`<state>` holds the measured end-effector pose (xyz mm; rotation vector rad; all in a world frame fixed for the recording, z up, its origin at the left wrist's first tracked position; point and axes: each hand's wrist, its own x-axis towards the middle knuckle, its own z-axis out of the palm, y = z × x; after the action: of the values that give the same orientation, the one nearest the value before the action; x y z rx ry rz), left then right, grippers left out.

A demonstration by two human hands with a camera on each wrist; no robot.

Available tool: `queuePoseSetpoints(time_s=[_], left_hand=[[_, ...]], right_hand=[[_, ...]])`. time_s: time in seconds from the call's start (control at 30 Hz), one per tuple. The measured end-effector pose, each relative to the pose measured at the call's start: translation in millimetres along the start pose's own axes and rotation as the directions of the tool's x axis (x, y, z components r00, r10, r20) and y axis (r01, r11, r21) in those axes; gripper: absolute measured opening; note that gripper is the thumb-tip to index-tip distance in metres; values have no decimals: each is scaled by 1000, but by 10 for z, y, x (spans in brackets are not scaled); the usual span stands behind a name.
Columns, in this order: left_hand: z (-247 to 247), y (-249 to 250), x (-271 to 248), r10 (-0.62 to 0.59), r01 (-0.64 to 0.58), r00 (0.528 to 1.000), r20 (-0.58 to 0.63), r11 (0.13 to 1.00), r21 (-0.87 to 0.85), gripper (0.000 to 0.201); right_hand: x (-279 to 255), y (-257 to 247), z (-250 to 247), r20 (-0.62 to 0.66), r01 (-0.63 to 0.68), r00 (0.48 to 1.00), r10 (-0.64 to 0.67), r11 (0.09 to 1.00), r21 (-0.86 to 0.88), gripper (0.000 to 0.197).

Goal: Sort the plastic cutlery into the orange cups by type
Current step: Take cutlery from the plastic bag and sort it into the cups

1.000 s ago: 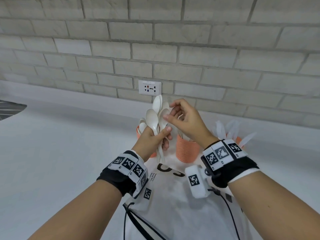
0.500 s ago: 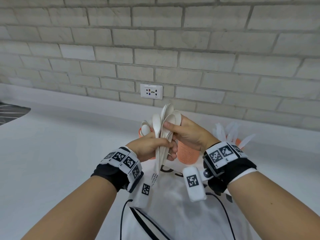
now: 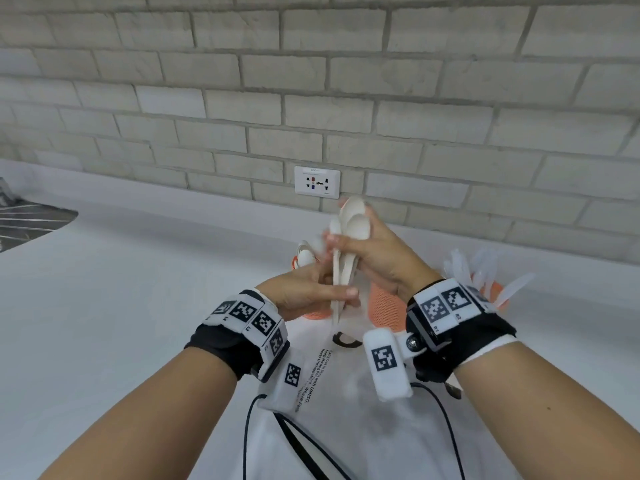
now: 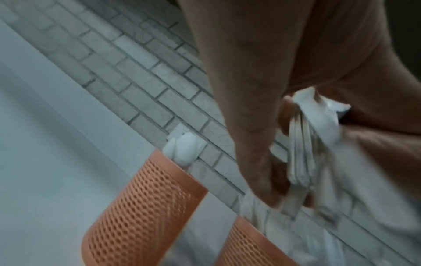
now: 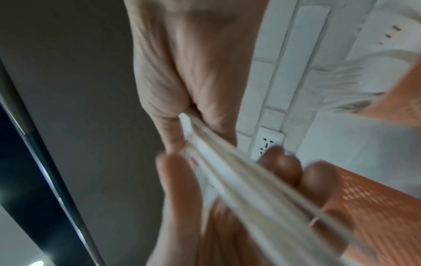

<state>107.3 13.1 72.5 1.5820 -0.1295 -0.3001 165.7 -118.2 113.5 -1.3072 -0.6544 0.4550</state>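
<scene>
A bundle of white plastic spoons (image 3: 349, 233) stands upright between both hands above the cups. My right hand (image 3: 351, 245) grips it just under the bowls, and my left hand (image 3: 332, 292) holds the handles lower down, thumb laid across them. The handles (image 4: 300, 147) show in the left wrist view and run blurred through the right wrist view (image 5: 239, 180). Three orange mesh cups stand by the wall. The left cup (image 3: 298, 263) holds spoons (image 4: 184, 149). The middle cup (image 3: 384, 306) is partly hidden by my hands. The right cup (image 3: 498, 292) holds clear cutlery (image 3: 485, 265).
A white cloth bag (image 3: 346, 417) with printed text and black cords lies on the white counter in front of the cups. A wall socket (image 3: 317, 181) sits in the brick wall behind. A dark sink edge (image 3: 31, 223) lies at far left.
My right hand went from pinching one spoon bowl to gripping the whole bundle. My left hand slid down to the handles, and the spoons drew together.
</scene>
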Motion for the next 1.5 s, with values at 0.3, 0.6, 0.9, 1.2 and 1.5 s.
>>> queuePoseSetpoints(time_s=[0.3,0.6,0.9,1.2,1.5], left_hand=[[-624,-189,125,159,-8,744,-649,973,230,69],[-605,-441,413,150,31,842,-519,946,323,80],[-693,-507,453,177,70,842,-509,901,428,76],[-199,-141,13,531,-195,800,-279,670,716,13],[476,-579,-542,-193,-282,939,285,46,958,74]], right_hand=[[547,8,-100,-459,344,746,-483,869,-355,54],[746,764,5,-359,100,902,-242,923,-371,46],[740,730,-142,-420,102,867,-269,920,-379,23],[-3,118,-129,-46,-114,989,142,523,-844,12],[-1325,332,-100,39,-28,744,668,90,-996,64]])
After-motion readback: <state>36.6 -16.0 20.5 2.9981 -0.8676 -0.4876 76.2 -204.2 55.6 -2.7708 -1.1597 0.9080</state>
